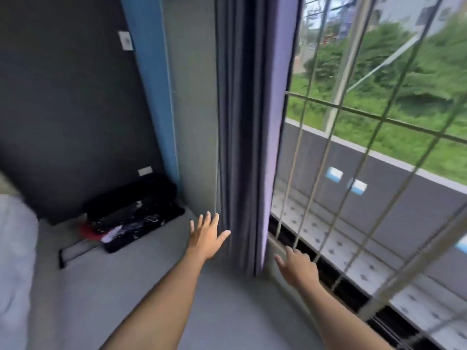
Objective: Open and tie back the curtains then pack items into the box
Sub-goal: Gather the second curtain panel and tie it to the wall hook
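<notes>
A purple-grey curtain [249, 137] hangs bunched in folds at the left side of the window, its hem near the floor. My left hand [206, 236] is spread open just left of the curtain's lower folds, thumb close to the fabric. On the other side of the curtain, my right hand [297, 266] is held low in front of the window track with relaxed fingers, holding nothing. No tie-back or box is visible.
A metal window grille [353, 152] covers the window on the right, with a tiled balcony beyond. An open black case [134, 215] with small items lies on the grey floor by the dark wall. White bedding [15, 248] is at the far left.
</notes>
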